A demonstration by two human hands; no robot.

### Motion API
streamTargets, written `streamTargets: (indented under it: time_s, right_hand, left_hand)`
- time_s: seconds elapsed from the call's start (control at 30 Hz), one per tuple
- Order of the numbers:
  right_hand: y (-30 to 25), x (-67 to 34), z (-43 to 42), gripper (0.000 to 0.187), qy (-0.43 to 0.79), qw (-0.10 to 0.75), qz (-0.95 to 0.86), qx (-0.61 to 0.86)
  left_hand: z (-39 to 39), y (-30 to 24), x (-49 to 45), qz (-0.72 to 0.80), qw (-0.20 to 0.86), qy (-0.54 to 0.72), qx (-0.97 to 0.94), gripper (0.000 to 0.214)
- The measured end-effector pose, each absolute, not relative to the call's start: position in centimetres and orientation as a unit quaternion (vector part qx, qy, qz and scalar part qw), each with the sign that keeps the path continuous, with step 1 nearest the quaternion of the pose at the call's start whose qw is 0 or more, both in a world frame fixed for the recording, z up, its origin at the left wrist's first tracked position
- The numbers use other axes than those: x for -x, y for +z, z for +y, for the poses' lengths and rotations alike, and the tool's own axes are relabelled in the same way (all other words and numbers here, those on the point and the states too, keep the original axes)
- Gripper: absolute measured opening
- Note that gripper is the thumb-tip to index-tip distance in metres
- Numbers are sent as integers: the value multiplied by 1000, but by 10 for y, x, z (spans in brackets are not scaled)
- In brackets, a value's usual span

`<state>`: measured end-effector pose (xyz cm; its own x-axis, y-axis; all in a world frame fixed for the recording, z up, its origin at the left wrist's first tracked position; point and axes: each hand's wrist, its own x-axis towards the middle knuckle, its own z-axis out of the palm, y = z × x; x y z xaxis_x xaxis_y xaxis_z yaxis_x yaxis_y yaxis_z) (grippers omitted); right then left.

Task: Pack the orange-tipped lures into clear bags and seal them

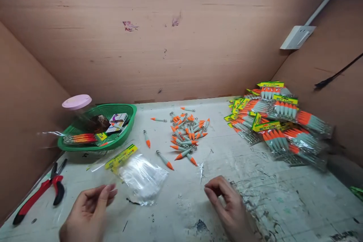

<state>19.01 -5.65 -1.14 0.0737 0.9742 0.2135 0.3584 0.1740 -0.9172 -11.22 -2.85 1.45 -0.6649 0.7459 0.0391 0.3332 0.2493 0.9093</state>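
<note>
My left hand (89, 210) is slightly blurred just above the table, its fingers loosely bent and apart, with nothing seen in them. Beside it lies a stack of clear plastic bags (143, 177) with yellow header cards (121, 157). My right hand (227, 206) is over the front of the table, thumb and index fingertips brought together, and no object shows between them. Beyond both hands, a loose pile of fishing lures (185, 130), pale grey-green with orange tips and metal hooks, is spread on the table. A single lure (165, 160) rests closest to the bags.
At right is a heap of packed lure bags (279, 126). A green basket (133, 117) at left contains a pink-lidded jar (77, 102), small boxes and packed lures. Red-handled pliers (42, 193) lie in front of it. Wooden panels enclose the table; a power socket (298, 37) is on the right.
</note>
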Motion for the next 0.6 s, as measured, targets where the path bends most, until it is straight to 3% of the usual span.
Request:
streamTargets:
  time_s: [0.07,0.13,0.3,0.37,0.5,0.6]
  right_hand:
    - [-13,-166,-62,33,464,500,-531,503]
    - [-14,-146,-64,57,587,508,-447,444]
    - [-7,-141,-53,30,690,413,-432,409]
    - [-1,-150,-38,27,631,379,-529,423]
    - [6,-147,6,12,255,255,-782,508]
    - [-2,-114,37,4,121,181,-816,536]
  left_hand:
    - [-38,16,76,677,353,572,-299,35]
    - [-47,11,39,620,464,565,-285,40]
    - [-54,1,-2,530,595,553,-244,44]
    - [-41,8,9,517,632,552,-168,42]
    - [-1,33,45,485,533,691,-59,23]
    - [22,44,54,445,497,743,-48,15]
